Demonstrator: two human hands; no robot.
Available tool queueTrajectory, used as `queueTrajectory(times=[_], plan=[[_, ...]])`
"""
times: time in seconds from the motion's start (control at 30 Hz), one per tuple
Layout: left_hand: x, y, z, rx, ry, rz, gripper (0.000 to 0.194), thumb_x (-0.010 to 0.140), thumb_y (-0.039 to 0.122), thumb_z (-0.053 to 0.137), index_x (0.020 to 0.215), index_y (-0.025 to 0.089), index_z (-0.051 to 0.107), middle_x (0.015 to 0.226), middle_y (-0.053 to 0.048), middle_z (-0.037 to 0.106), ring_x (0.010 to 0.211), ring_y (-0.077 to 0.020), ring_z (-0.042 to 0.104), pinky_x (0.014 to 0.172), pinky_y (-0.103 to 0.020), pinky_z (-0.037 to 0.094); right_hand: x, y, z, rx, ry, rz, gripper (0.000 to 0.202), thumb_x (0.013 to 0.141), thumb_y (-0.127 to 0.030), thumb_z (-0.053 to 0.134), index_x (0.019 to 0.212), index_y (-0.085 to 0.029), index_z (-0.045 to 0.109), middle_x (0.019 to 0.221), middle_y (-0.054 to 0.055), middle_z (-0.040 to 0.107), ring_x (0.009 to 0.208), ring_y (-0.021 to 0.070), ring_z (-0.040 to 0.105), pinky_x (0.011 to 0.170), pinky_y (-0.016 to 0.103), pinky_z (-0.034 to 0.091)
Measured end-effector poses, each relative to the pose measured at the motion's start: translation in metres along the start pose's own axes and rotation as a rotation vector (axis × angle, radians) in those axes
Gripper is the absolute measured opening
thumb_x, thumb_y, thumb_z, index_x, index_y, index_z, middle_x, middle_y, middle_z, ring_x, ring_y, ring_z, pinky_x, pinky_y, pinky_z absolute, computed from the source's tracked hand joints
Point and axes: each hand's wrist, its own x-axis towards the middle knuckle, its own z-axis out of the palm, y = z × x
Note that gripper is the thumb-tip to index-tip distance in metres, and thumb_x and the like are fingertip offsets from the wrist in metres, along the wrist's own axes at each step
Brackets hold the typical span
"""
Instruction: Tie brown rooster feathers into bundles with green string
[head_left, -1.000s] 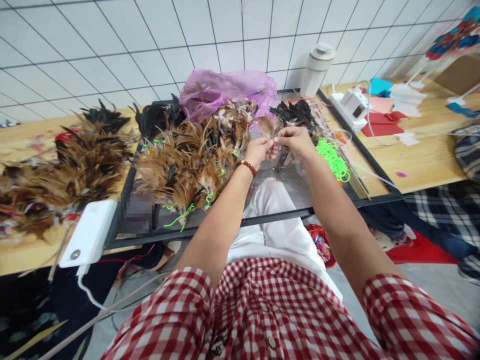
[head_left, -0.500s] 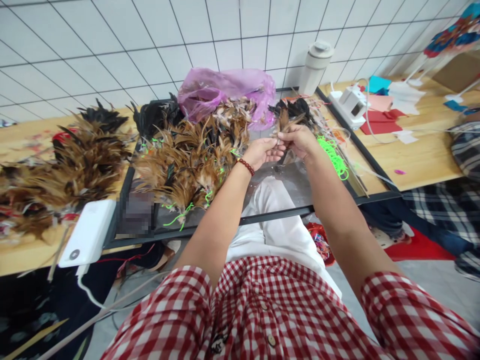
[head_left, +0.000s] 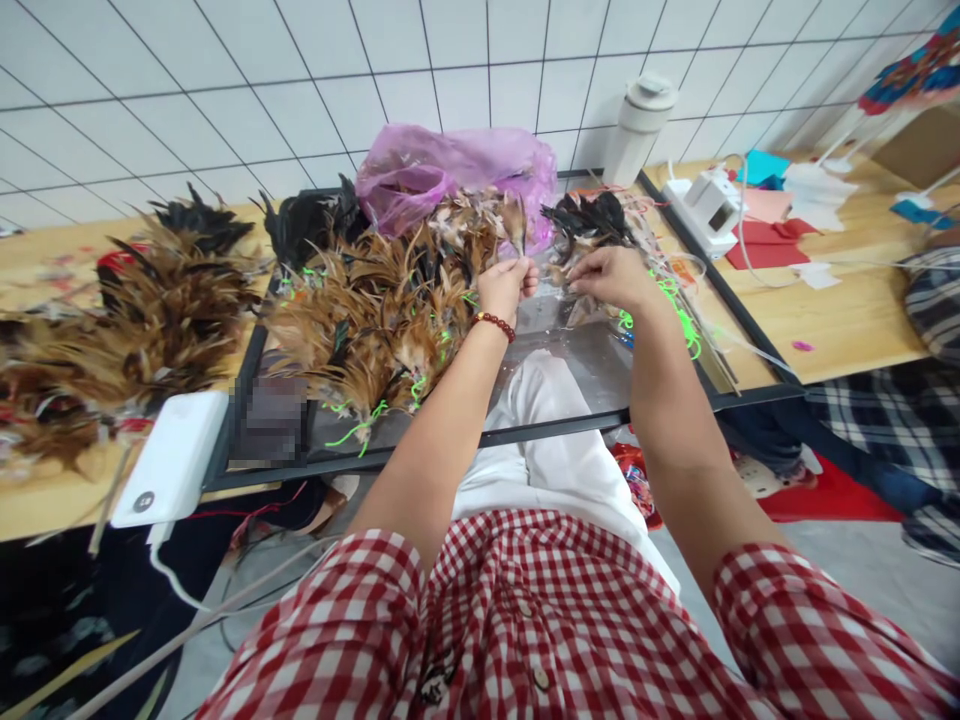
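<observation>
My left hand (head_left: 511, 286) is closed, with thumb and fingers pinching a brown feather (head_left: 516, 225) by its lower end. The feather stands upright in front of the purple plastic bag. My right hand (head_left: 613, 277) is over the right part of the tray, its thumb and fingertips pressed together. Small brownish feathers lie by those fingertips, and whether one is pinched there cannot be made out. Black feathers (head_left: 592, 215) lie just beyond this hand. Bright green cord (head_left: 681, 318) is partly hidden behind my right forearm.
A dark-framed tray (head_left: 555, 428) bears a large heap of brown feathers (head_left: 375, 310). The purple plastic bag (head_left: 457, 155) lies at its back. A white bottle (head_left: 641, 130) and a power strip (head_left: 701, 215) stand at right. A white power bank (head_left: 172, 455) and more feathers (head_left: 180, 310) are at left.
My hands were together and have moved apart. The left has gone slightly left with the feather upright in it; the right has moved right, down towards the loose feathers.
</observation>
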Motion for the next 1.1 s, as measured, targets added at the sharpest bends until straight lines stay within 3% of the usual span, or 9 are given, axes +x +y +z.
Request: queueTrajectory(times=[0.07, 0.13, 0.2, 0.37, 0.5, 0.7, 0.87, 0.97, 1.1], plan=[[0.0, 0.0, 0.0, -0.011, 0.006, -0.007, 0.017, 0.093, 0.017, 0.071, 0.076, 0.015, 0.068, 0.065, 0.003, 0.066, 0.053, -0.0031, 0.058, 0.061, -0.016, 0.048, 0.002, 0.002, 0.005, -0.075, -0.144, -0.035, 0.022, 0.058, -0.013, 0.086, 0.078, -0.019, 0.083, 0.063, -0.004, 0.064, 0.062, 0.0141, 0.054, 0.068, 0.03, 0.042], [-0.001, 0.0, 0.001, -0.013, -0.003, -0.018, 0.019, 0.092, 0.016, 0.072, 0.074, 0.015, 0.068, 0.064, 0.002, 0.066, 0.053, -0.0037, 0.058, 0.061, -0.017, 0.048, 0.004, 0.003, 0.011, -0.169, -0.187, -0.103, 0.018, 0.059, -0.011, 0.084, 0.076, -0.019, 0.082, 0.07, -0.001, 0.068, 0.07, 0.0171, 0.059, 0.074, 0.031, 0.044], [-0.001, -0.001, 0.002, 0.009, -0.013, -0.023, 0.02, 0.091, 0.016, 0.073, 0.072, 0.014, 0.068, 0.064, 0.002, 0.067, 0.053, -0.0043, 0.059, 0.061, -0.018, 0.048, 0.005, 0.001, 0.017, -0.249, -0.143, -0.182, 0.01, 0.068, -0.012, 0.076, 0.074, -0.018, 0.081, 0.081, 0.004, 0.074, 0.082, 0.0214, 0.065, 0.082, 0.033, 0.046], [0.003, -0.007, 0.005, 0.172, 0.01, 0.073, 0.024, 0.089, 0.014, 0.073, 0.066, 0.015, 0.068, 0.059, 0.002, 0.065, 0.054, -0.005, 0.056, 0.06, -0.016, 0.047, 0.002, -0.009, 0.026, -0.358, -0.034, -0.251, 0.027, 0.085, -0.019, 0.058, 0.093, -0.018, 0.083, 0.094, 0.01, 0.079, 0.092, 0.0272, 0.07, 0.085, 0.037, 0.048], [0.005, -0.011, 0.005, 0.252, -0.008, 0.143, 0.028, 0.089, 0.009, 0.07, 0.062, 0.014, 0.069, 0.057, 0.003, 0.063, 0.053, -0.0064, 0.056, 0.057, -0.017, 0.047, -0.001, -0.017, 0.03, -0.345, -0.015, -0.314, 0.033, 0.086, -0.015, 0.052, 0.098, -0.017, 0.082, 0.1, 0.012, 0.079, 0.101, 0.0282, 0.07, 0.092, 0.038, 0.049], [0.003, -0.011, 0.005, 0.265, -0.018, 0.107, 0.027, 0.084, 0.01, 0.078, 0.059, 0.014, 0.068, 0.054, 0.002, 0.061, 0.051, -0.0071, 0.055, 0.061, -0.02, 0.05, -0.005, -0.021, 0.028, -0.239, 0.024, -0.251, 0.041, 0.085, -0.012, 0.055, 0.12, -0.019, 0.073, 0.101, 0.008, 0.078, 0.1, 0.0278, 0.07, 0.091, 0.039, 0.05], [0.003, -0.015, 0.004, 0.389, -0.125, 0.081, 0.031, 0.086, 0.014, 0.076, 0.056, 0.015, 0.066, 0.055, 0.0, 0.062, 0.05, -0.0085, 0.056, 0.059, -0.021, 0.05, -0.007, -0.029, 0.027, -0.287, 0.028, -0.241, 0.037, 0.086, -0.013, 0.056, 0.119, -0.022, 0.071, 0.104, 0.007, 0.077, 0.104, 0.0278, 0.068, 0.094, 0.039, 0.049], [0.006, -0.019, 0.002, 0.515, -0.156, 0.143, 0.034, 0.085, 0.015, 0.075, 0.053, 0.017, 0.063, 0.052, 0.0, 0.061, 0.05, -0.0091, 0.055, 0.056, -0.02, 0.048, -0.007, -0.028, 0.026, -0.309, 0.021, -0.251, 0.034, 0.088, -0.015, 0.057, 0.117, -0.023, 0.072, 0.103, 0.007, 0.077, 0.105, 0.0282, 0.069, 0.096, 0.041, 0.049], [0.009, -0.019, 0.001, 0.473, -0.057, 0.159, 0.034, 0.087, 0.012, 0.07, 0.054, 0.017, 0.064, 0.05, 0.002, 0.058, 0.047, -0.0072, 0.052, 0.052, -0.018, 0.044, 0.001, -0.005, 0.012, -0.306, 0.222, -0.205, 0.029, 0.098, -0.027, 0.053, 0.121, -0.023, 0.069, 0.107, 0.01, 0.077, 0.11, 0.0298, 0.069, 0.103, 0.047, 0.048]])
